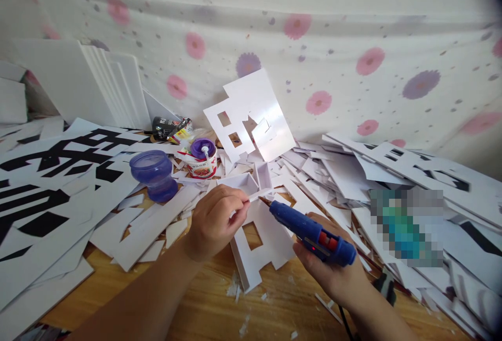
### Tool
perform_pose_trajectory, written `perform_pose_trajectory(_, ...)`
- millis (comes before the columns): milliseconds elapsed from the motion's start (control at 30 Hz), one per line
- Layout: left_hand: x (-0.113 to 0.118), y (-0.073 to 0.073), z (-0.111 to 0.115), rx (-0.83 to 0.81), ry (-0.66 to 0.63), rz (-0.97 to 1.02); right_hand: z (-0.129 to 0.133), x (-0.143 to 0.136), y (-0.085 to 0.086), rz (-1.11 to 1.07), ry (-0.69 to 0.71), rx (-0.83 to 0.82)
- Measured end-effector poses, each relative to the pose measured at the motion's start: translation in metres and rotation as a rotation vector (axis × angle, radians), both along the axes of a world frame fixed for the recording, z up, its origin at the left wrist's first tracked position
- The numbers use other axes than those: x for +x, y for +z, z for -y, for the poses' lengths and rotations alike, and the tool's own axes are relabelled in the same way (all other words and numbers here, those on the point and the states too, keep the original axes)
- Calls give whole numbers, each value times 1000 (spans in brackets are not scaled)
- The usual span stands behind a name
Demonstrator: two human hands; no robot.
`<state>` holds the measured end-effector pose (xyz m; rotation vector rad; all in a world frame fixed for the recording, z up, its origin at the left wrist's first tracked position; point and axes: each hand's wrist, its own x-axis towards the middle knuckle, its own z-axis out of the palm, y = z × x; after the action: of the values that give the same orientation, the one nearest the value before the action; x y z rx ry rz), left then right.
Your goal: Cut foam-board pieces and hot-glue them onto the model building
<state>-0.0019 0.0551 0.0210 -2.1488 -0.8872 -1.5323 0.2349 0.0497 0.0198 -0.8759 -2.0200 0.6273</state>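
My right hand (333, 268) is wrapped round a blue hot glue gun (309, 228), which shows a small red light on its side. The gun's nozzle points left and ends close to a thin white strip (259, 194). Thumb and fingertips of my left hand (217, 218) pinch that strip at its left end. Both hands are over a white board letter shape (266, 236) with cut-out openings and raised side walls, lying on the wooden table. Further back, narrow upright walls (264, 175) form small compartments. Whether the strip touches them I cannot tell.
A purple translucent cup (153, 173) and a red-and-white tub (202, 163) with a purple lid stand left of centre. A cut white panel (254, 116) leans on the flowered curtain. White board scraps (337, 173) are piled right; black-patterned sheets (74, 168) lie left. A cord (345, 322) trails below the gun.
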Motion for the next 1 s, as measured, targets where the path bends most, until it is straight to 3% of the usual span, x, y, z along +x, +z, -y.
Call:
perform_pose_trajectory(533,0,3,1,25,31,-13,-5,8,-14,-14,-83,-124)
perform_pose_trajectory(1000,-3,1,-2,33,35,-25,-9,10,-8,-111,-87,-167)
